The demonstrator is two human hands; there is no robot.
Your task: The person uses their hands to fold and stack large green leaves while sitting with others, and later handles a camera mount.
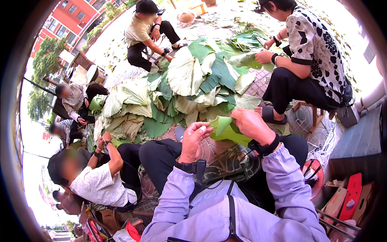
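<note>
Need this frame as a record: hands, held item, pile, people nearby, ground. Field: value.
left hand: left hand with fingertips at the leaf's left edge; contact hard to tell
right hand: right hand gripping the leaf's upper right
held item: bright green, folded, ribbed leaf
pile: broad heap of green and pale tan leaves, beyond the hands
nearby right: person in black-and-white patterned shirt, holding a leaf
nearby left: person in white short-sleeved shirt
ground: pinkish patterned paving, partly leaf-covered

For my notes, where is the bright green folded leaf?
In the head view, the folded leaf is just right of centre, between the left hand and right hand, below the leaf pile.
</note>
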